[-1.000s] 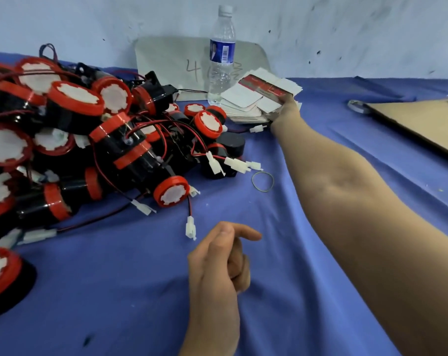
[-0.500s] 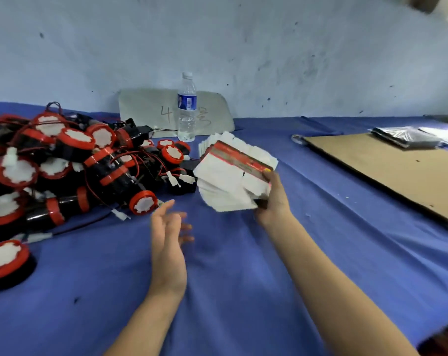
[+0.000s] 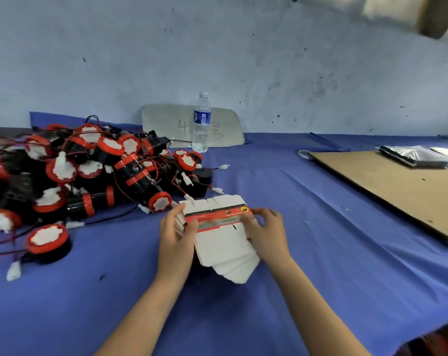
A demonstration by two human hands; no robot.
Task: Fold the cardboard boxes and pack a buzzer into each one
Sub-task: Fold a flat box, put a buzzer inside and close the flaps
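Head view: stack point(image 3: 224, 242) of flat box blanks is sitting at centre, on the near side of the cloth point(image 3: 320, 265), between both hands. Whether it is resting on the cloth or being held just above it, cannot tell. Left hand point(image 3: 175, 237) is wrapping round the stack's left edge, thumb up at the far-left corner. Right hand point(image 3: 266, 235) is grasping the right end, fingers curling over the top blank beside the red band. That band is running left to right from one hand to the other, which is the long axis here. White flaps are fanning out toward the near side, and a shorter row of tabs is pointing far. Top blank is facing up, so a single one is probably coming off upward or nearward while the other hand steadies the rest. Either hand is placed for that.

Buzzers point(image 3: 89, 170) are lying in a tangled pile to the left and far left, the closest one just beyond the stack's far-left corner. Left hand is the nearer for a pick. Red and black leads with white plugs are crossing the pile, so a lifted unit is likely to be dragging its neighbours. Lone buzzer point(image 3: 48, 240) is sitting apart at near left. Bottle point(image 3: 201, 122) is standing far centre, in front of a grey card point(image 3: 163, 122). Brown sheet point(image 3: 397, 188) is lying well apart at right, with a bag point(image 3: 418, 155) at its far end. Way from stack to pile is looking open.
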